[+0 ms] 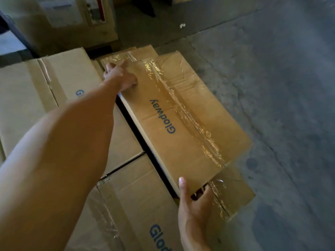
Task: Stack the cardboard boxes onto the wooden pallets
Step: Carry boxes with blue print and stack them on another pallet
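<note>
Box long and flat, held between both hands just right of centre. Runs lengthwise from 11 o'clock to 5 o'clock, far short end toward 11, near short end toward 5. Blue lettering on top, reading along that same line and away from the wearer; wrinkled clear tape down the middle seam, running the same way. Lies a little skewed over a second box of like shape; touching it or just above it, cannot tell.

Left hand at the far end, fingers curled over the edge and gripping it. Right hand at the near end, thumb laid up along the corner, fingers hooked round the end of the box with their tips out of sight.

Second box mostly covered, showing only its far end toward 12 o'clock and its near right corner toward 5. Much of the left side hidden behind the left forearm. Underside of the stack out of sight. Pale block at 11 o'clock too blurred to make out.

Four boxes counted: one held, one beneath, plus a larger upper carton at 9 o'clock and a lower carton at 7 o'clock, set edge to edge, the lower cut off by the bottom edge. Two hands. One white scrap on the grey floor toward 12 o'clock.
</note>
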The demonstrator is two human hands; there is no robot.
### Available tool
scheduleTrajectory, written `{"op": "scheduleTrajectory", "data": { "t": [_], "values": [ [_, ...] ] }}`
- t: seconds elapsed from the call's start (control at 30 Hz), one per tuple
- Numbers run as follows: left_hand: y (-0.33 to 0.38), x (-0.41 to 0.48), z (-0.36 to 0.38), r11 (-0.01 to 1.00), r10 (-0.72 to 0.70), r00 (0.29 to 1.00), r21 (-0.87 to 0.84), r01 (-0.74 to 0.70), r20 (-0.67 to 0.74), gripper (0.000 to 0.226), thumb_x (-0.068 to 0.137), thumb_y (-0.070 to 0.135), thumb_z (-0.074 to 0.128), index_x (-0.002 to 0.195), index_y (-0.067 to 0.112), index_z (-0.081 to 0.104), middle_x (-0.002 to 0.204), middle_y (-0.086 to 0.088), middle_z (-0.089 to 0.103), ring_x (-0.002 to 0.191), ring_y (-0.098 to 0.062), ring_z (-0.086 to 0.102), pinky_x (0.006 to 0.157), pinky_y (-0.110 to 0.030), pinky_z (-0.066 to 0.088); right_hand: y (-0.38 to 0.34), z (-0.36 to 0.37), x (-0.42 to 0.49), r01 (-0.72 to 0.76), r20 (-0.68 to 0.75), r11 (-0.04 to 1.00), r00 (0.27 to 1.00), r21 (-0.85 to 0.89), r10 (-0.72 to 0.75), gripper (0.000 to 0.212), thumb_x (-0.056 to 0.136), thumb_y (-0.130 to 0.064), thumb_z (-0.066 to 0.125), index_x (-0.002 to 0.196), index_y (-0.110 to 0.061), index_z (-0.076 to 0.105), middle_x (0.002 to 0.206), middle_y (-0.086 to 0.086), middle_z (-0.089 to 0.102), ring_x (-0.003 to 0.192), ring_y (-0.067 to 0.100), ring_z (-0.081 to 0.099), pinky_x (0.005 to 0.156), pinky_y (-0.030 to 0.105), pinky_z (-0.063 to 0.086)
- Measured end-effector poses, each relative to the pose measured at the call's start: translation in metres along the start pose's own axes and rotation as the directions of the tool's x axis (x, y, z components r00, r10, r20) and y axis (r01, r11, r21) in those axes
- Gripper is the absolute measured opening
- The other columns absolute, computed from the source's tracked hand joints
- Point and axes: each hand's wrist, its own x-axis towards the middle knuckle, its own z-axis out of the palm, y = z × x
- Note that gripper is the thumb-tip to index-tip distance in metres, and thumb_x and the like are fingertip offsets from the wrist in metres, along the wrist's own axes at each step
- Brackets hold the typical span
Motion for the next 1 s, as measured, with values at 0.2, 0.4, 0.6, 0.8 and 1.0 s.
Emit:
{"op": "scheduleTrajectory", "data": {
  "t": [0.2,0.4,0.6,0.8,1.0],
  "values": [
    [-0.012,0.015,0.017,0.957,-0.013,1.0,0.289,0.008,0.016,0.1,0.084,0.064,0.062,0.159,0.034,0.003,0.166,-0.017,-0.003,0.15,-0.042,-0.01,0.118,-0.063,0.008,0.009,0.001,0.002,-0.008,0.114,0.994,0.993,-0.113,0.021,0.054,0.081,-0.04,0.078,0.123,-0.013,0.057,0.105,-0.002,0.069,0.09,0.015,0.067,0.078,0.027,0.053],
    [-0.013,0.003,0.036,0.927,0.138,0.99,0.349,-0.136,0.018,0.097,0.083,0.076,0.052,0.158,0.035,0.008,0.166,-0.014,-0.011,0.15,-0.04,-0.014,0.117,-0.063,-0.001,-0.011,0.015,0.01,0.019,0.219,0.992,0.976,-0.122,0.008,0.06,0.085,-0.04,0.075,0.132,-0.01,0.053,0.119,0.004,0.067,0.1,0.015,0.068,0.085,0.028,0.058],
    [-0.015,-0.007,0.046,0.921,0.135,0.991,0.366,-0.132,0.017,0.101,0.085,0.076,0.049,0.159,0.03,-0.001,0.165,-0.013,-0.017,0.151,-0.034,-0.017,0.118,-0.06,-0.002,-0.016,0.039,0.02,0.09,0.27,0.986,0.962,-0.139,-0.049,0.052,0.091,-0.036,0.07,0.134,-0.012,0.055,0.09,-0.023,0.052,0.075,-0.002,0.057,0.066,0.008,0.043],
    [-0.019,-0.01,0.05,0.92,0.14,0.99,0.369,-0.133,0.009,0.103,0.084,0.078,0.046,0.159,0.028,-0.003,0.164,-0.013,-0.02,0.151,-0.033,-0.018,0.119,-0.057,-0.004,-0.024,0.06,0.03,0.144,0.298,0.976,0.95,-0.163,-0.09,0.062,0.094,-0.038,0.065,0.145,-0.007,0.047,0.136,0.009,0.061,0.111,0.017,0.063,0.078,0.008,0.04],
    [-0.02,-0.016,0.055,0.913,0.137,0.99,0.385,-0.134,0.019,0.103,0.084,0.08,0.043,0.159,0.029,-0.004,0.164,-0.013,-0.021,0.151,-0.032,-0.019,0.121,-0.055,-0.005,-0.027,0.076,0.034,0.139,0.319,0.973,0.945,-0.185,-0.074,0.065,0.094,-0.041,0.064,0.145,-0.004,0.046,0.141,0.013,0.057,0.128,0.026,0.054,0.092,0.02,0.038]
  ]
}}
